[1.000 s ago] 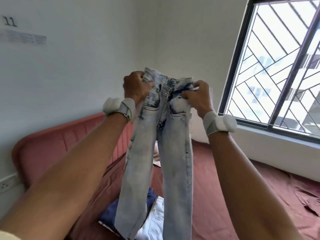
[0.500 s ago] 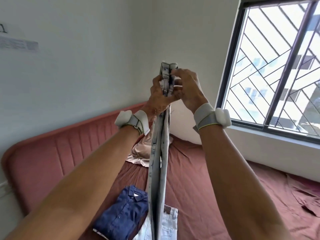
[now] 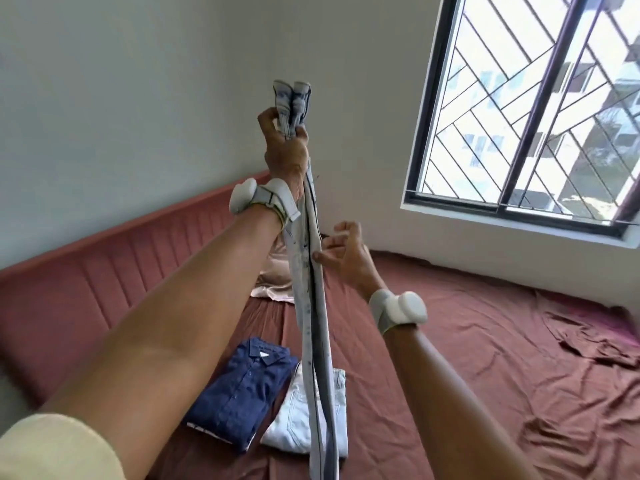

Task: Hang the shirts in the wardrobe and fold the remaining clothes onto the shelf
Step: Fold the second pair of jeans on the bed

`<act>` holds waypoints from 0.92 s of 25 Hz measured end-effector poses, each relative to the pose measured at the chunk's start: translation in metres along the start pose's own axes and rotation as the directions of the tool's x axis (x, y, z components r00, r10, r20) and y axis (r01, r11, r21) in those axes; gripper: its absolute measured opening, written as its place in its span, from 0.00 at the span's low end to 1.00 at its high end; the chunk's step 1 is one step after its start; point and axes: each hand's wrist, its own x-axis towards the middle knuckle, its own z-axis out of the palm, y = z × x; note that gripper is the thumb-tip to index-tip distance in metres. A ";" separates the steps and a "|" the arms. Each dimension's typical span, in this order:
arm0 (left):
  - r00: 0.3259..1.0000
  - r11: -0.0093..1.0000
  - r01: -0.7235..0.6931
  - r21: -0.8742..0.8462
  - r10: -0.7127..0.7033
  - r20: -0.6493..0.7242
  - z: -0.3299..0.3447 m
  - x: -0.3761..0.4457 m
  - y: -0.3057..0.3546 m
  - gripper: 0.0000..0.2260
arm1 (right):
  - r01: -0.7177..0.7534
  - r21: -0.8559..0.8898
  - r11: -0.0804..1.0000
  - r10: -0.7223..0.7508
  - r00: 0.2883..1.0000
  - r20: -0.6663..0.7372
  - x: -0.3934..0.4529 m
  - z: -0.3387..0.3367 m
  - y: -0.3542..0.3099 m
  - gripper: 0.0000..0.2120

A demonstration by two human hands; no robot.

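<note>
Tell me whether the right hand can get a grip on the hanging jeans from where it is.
Probably yes. The right hand is beside the jeans, thumb tip at their edge, fingers loosely curled, with nothing between. The left hand grips the waistband above, so they hang straight.

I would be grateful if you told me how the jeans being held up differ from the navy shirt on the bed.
The jeans are pale washed denim; the shirt is dark navy. The jeans hang full length, doubled leg on leg, gripped at the waist by the left hand; the shirt lies folded flat on the bed. The right hand touches the jeans; nothing touches the shirt.
</note>
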 end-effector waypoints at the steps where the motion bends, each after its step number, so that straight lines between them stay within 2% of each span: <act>1: 1.000 1.000 -0.005 0.019 0.005 -0.009 0.000 0.001 -0.001 0.16 | 0.004 -0.008 1.000 -0.004 0.999 -0.042 -0.013 0.013 0.012 0.24; 4: 0.999 0.993 -0.028 0.119 0.033 -0.036 -0.003 -0.004 -0.011 0.18 | 0.100 -0.095 0.990 -0.114 0.980 -0.165 -0.040 0.044 0.032 0.16; 7: 0.995 0.992 -0.072 0.100 0.079 -0.067 -0.010 -0.011 -0.008 0.19 | 0.188 -0.249 0.950 -0.218 0.971 -0.098 -0.053 0.061 0.040 0.12; 10: 0.982 0.987 -0.133 0.089 0.143 -0.121 -0.016 -0.010 -0.006 0.20 | 0.233 -0.316 0.920 -0.254 0.967 -0.025 -0.069 0.077 0.047 0.15; 12: 0.981 0.986 -0.135 0.093 0.146 -0.125 -0.018 -0.010 -0.007 0.21 | 0.158 -0.352 0.923 -0.157 0.987 0.032 -0.076 0.091 0.049 0.17; 14: 0.982 0.990 -0.127 0.065 0.135 -0.131 -0.018 -0.013 -0.006 0.20 | 0.017 -0.393 0.919 -0.008 1.000 0.025 -0.081 0.102 0.049 0.16; 17: 0.981 0.990 -0.140 0.011 0.141 -0.135 -0.014 -0.018 -0.002 0.21 | -0.055 -0.234 0.971 0.018 0.987 -0.158 -0.094 0.107 0.042 0.10; 19: 0.978 0.988 -0.155 -0.021 0.151 -0.142 -0.008 -0.024 0.003 0.21 | -0.079 -0.110 0.991 0.038 0.940 -0.339 -0.102 0.101 0.047 0.19; 20: 0.977 0.986 -0.166 -0.036 0.159 -0.145 -0.003 -0.027 0.003 0.21 | -0.107 -0.067 0.992 0.074 0.921 -0.383 -0.104 0.094 0.053 0.23; 21: 0.973 0.983 -0.181 -0.035 0.174 -0.154 0.004 -0.033 0.005 0.20 | -0.162 -0.060 0.985 0.129 0.923 -0.363 -0.104 0.083 0.061 0.26; 22: 0.972 0.981 -0.188 -0.045 0.180 -0.151 0.011 -0.039 0.005 0.20 | -0.208 -0.086 0.974 0.174 0.937 -0.302 -0.105 0.071 0.072 0.25; 23: 0.972 0.979 -0.197 -0.057 0.187 -0.146 0.021 -0.041 0.001 0.19 | -0.273 -0.146 0.951 0.240 0.947 -0.212 -0.107 0.057 0.083 0.18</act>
